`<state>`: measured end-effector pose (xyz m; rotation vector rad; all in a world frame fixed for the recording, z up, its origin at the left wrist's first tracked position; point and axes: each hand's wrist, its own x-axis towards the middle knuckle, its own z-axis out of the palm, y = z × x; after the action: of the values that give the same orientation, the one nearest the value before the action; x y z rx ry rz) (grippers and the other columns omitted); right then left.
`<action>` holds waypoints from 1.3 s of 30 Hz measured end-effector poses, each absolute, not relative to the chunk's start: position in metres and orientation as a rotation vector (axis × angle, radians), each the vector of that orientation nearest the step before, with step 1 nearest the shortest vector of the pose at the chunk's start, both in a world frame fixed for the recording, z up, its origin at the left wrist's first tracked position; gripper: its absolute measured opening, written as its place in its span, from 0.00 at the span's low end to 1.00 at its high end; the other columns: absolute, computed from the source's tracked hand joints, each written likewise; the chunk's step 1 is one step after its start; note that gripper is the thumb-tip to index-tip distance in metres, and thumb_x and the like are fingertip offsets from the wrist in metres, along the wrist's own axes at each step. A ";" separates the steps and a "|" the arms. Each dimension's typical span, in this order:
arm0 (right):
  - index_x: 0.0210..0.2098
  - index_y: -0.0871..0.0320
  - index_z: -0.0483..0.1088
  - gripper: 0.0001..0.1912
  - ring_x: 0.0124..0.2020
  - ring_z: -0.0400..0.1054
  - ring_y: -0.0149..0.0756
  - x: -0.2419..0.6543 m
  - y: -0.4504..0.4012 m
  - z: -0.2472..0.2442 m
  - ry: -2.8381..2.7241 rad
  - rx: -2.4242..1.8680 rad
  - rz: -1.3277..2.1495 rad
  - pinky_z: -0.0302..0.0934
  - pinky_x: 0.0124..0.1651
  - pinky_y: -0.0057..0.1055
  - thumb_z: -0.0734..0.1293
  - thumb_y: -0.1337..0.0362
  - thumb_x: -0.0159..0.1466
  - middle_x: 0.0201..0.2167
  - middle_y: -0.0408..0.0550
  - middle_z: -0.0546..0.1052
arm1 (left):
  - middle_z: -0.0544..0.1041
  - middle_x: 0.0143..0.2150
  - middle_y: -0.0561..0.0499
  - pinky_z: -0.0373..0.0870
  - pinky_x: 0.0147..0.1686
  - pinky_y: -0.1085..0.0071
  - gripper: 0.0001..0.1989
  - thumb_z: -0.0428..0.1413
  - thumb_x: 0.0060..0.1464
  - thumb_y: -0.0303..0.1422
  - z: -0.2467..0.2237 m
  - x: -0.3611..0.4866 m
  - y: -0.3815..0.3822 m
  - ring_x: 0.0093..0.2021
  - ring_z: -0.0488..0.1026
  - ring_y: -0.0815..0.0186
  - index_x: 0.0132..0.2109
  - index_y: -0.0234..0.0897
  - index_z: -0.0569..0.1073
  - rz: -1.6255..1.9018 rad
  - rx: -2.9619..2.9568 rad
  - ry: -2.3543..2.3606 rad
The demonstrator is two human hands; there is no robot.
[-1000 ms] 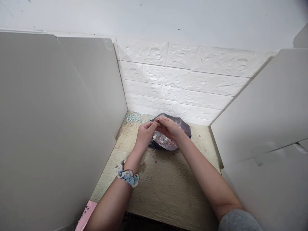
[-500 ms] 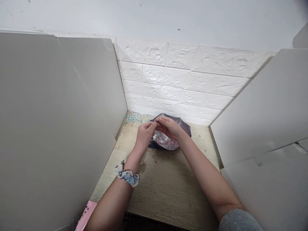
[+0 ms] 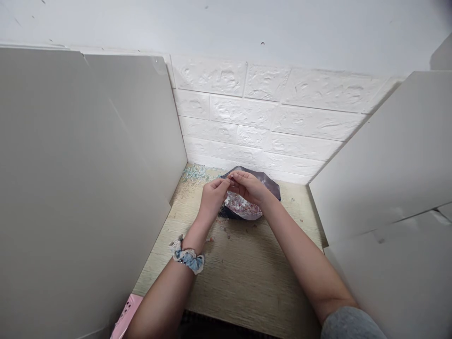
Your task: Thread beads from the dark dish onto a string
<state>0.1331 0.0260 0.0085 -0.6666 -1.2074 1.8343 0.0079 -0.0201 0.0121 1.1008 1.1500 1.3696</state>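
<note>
My left hand [image 3: 213, 196] and my right hand [image 3: 249, 186] meet fingertip to fingertip above a dark purple dish [image 3: 271, 184] filled with small pink and white beads [image 3: 241, 207]. Both hands pinch something tiny between thumb and forefinger, most likely a bead; it is too small to make out, and no thread shows. A blue scrunchie with lace [image 3: 187, 257] sits on my left wrist.
A heap of pale blue-green beads [image 3: 197, 173] lies in the back left corner of the wooden tabletop [image 3: 243, 278]. A few loose beads [image 3: 212, 239] dot the wood. White boards [image 3: 88, 188] wall both sides, white brick behind. A pink basket corner [image 3: 123, 320] shows bottom left.
Almost nothing differs; the fingertips shift very slightly over the dish while both arms stay in place.
</note>
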 end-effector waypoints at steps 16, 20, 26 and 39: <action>0.28 0.60 0.69 0.14 0.30 0.66 0.29 0.133 0.026 0.009 -1.185 -0.665 1.826 0.64 0.39 0.28 0.73 0.57 0.50 0.26 0.44 0.71 | 0.56 0.14 0.60 0.45 0.17 0.76 0.11 0.54 0.43 0.37 0.015 0.008 -0.021 0.16 0.49 0.78 0.21 0.33 0.68 1.396 1.040 1.133; 0.28 0.60 0.69 0.13 0.30 0.66 0.28 0.132 0.025 0.010 -1.174 -0.671 1.830 0.64 0.39 0.28 0.73 0.59 0.50 0.26 0.44 0.71 | 0.54 0.14 0.60 0.45 0.17 0.77 0.11 0.54 0.43 0.37 0.014 0.008 -0.020 0.16 0.47 0.78 0.23 0.33 0.69 1.394 1.037 1.143; 0.28 0.60 0.69 0.12 0.30 0.66 0.28 0.131 0.023 0.011 -1.171 -0.686 1.825 0.64 0.40 0.28 0.73 0.59 0.50 0.26 0.43 0.71 | 0.51 0.13 0.61 0.47 0.18 0.76 0.11 0.54 0.41 0.38 0.018 0.008 -0.021 0.16 0.47 0.77 0.23 0.33 0.72 1.390 1.051 1.188; 0.28 0.60 0.70 0.11 0.30 0.66 0.28 0.132 0.025 0.011 -1.267 -0.749 1.786 0.64 0.40 0.28 0.73 0.59 0.50 0.26 0.44 0.71 | 0.53 0.12 0.60 0.49 0.19 0.76 0.11 0.54 0.40 0.37 0.017 0.008 -0.021 0.17 0.50 0.75 0.21 0.34 0.70 1.399 1.061 1.199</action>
<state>0.1321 0.0253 0.0107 -0.7489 -1.2670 1.7856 0.0082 -0.0211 0.0171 1.0606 1.1988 1.3993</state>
